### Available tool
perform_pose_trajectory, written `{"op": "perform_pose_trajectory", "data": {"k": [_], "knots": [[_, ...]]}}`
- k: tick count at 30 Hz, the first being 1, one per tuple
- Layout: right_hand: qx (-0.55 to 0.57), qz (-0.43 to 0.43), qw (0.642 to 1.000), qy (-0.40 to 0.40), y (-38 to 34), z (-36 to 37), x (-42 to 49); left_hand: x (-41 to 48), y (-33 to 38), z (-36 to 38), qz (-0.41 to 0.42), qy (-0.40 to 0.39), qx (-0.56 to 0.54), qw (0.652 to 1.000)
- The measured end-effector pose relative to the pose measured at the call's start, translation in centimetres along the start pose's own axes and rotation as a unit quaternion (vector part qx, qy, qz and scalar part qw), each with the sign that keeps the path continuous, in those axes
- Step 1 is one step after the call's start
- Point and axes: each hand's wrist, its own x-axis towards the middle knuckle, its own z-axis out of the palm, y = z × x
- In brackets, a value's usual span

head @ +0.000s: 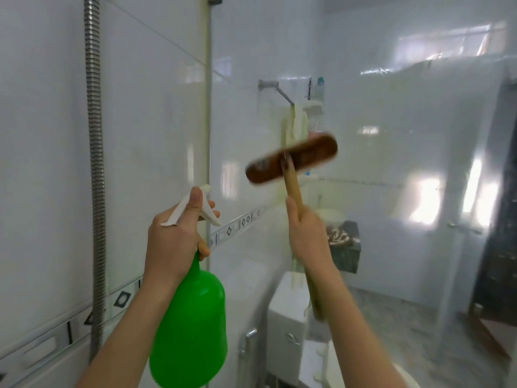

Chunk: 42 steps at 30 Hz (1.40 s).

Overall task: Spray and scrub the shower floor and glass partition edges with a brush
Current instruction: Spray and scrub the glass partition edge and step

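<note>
Your brush (291,163) is raised high against the glass (391,152), its brown head turned across and blurred, with the wooden handle running down from the head. Your right hand (306,233) holds this handle a little below the head, fingers wrapped closed around it, thumb lying along the wood. The rest of the handle goes down behind your wrist and forearm. Whether the bristles touch the glass, you cannot tell from this view.

To the left of the brush, and lower, your left hand (174,236) holds the bottle (190,326) by its neck. The bottle is green with a white sprayer (193,210) on top. The fingers are closed around the neck, the thumb rests on the sprayer's top, and some fingers lie at the trigger. The nozzle points toward the glass edge (207,130), a vertical strip just left of the brush and right beside the sprayer.

Further left of the brush, a metal hose (95,163) hangs down over the white tiles (42,135).

Behind the glass, seen through it, a pale towel (293,127) hangs from a bar behind the brush head. Below the brush stands a white cistern (285,317), and beside it a dark stone ledge (347,247). Far right of the brush, a dark door (500,219) stands.
</note>
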Motion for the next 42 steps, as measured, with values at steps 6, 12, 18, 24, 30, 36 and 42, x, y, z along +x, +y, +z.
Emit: {"op": "perform_pose_trajectory", "data": {"k": [6,12,18,24,30,36,42], "knots": [[-0.019,0.029,0.999,-0.015,0.4,1.4,-1.5,-0.3,-0.2,-0.9,-0.006,0.001,0.004,1.0],[0.017,-0.006,1.0,0.004,-0.3,1.8,1.5,-0.1,-0.2,-0.4,-0.007,-0.002,0.011,1.0],[0.001,0.028,1.0,-0.012,0.7,2.4,-1.7,-0.1,0.2,-0.3,-0.002,-0.01,0.013,1.0],[0.017,-0.065,0.997,0.027,-4.5,-2.8,6.6,0.6,0.4,0.8,0.001,-0.009,0.006,1.0],[0.01,-0.015,1.0,0.024,1.9,-2.6,0.1,0.6,0.3,2.8,0.0,-0.026,-0.015,1.0],[-0.009,-0.082,0.994,0.067,-5.2,-8.0,9.3,0.5,0.4,5.2,-0.001,-0.053,-0.026,0.998],[0.023,0.044,0.997,0.064,5.5,-7.5,-4.1,0.1,0.2,6.6,0.007,-0.067,-0.053,0.996]]}}
